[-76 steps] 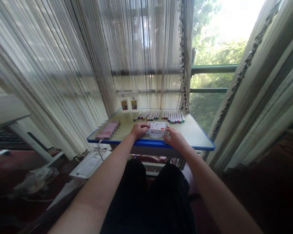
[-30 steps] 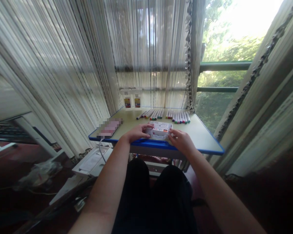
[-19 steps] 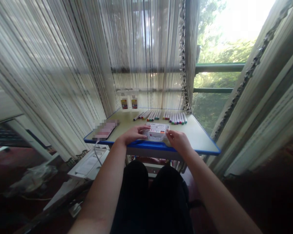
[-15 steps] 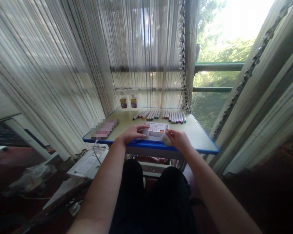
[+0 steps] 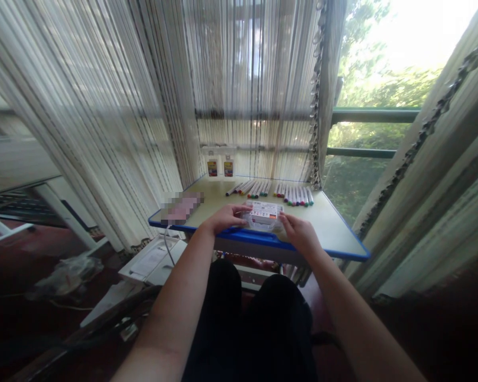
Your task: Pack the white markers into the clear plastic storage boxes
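A clear plastic box point(image 5: 263, 215) with a printed white label on top is at the front edge of the desk, between my hands. My left hand point(image 5: 229, 217) is closed on the box's left end, fingers on top and thumb low at the side. At the opposite end, my right hand point(image 5: 298, 229) grips the box's right edge with bent fingers. Behind the box lie several markers with white barrels and coloured ends, in a left group point(image 5: 249, 188) and a right group point(image 5: 295, 194). What the box contains is hard to make out.
The desk point(image 5: 334, 228) has a blue rim. A blurred-out pinkish object point(image 5: 181, 208) with a white cable lies at its left. Two clear packs with yellow labels point(image 5: 220, 168) stand at the back. String curtains point(image 5: 255, 79) hang behind; an open white box point(image 5: 151, 260) sits lower left.
The view has shifted, so the desk and its contents appear further right. Both hands stay on the plastic box, with the right fingers slightly changed at its edge.
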Tool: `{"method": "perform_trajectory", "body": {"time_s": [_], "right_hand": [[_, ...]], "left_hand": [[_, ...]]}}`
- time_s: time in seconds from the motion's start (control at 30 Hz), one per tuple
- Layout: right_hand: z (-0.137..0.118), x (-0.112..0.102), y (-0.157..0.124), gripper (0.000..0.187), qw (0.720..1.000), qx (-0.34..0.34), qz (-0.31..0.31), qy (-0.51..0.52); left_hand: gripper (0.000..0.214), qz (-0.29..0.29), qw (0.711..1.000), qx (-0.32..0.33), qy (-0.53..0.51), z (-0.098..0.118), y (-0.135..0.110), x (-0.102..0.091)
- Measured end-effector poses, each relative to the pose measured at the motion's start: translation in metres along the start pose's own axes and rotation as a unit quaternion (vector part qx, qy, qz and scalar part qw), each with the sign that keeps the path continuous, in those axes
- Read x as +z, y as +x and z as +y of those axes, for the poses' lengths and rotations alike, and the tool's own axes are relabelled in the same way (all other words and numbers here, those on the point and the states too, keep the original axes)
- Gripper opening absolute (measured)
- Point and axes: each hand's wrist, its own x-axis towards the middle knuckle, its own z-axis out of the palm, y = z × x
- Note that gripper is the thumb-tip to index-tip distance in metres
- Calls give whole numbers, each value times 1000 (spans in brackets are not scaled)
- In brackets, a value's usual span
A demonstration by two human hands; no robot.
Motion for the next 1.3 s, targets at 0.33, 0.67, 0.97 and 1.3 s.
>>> {"method": "perform_trajectory", "body": {"time_s": [0.33,0.67,0.97,1.3], "right_hand": [[-2,-4,4,31,997,34,-15,72],[1,1,4,30,997,25,-14,70],[1,2,3,30,999,11,-8,38],[1,4,1,28,998,-32,13,-49]], "left_hand": [[58,5,1000,15,-5,-4,0,-2],[56,15,1000,8,6,2,-3,1],[51,16,1000,-3,12,7,-4,3],[55,21,1000,-8,4,7,-2,2]]}}
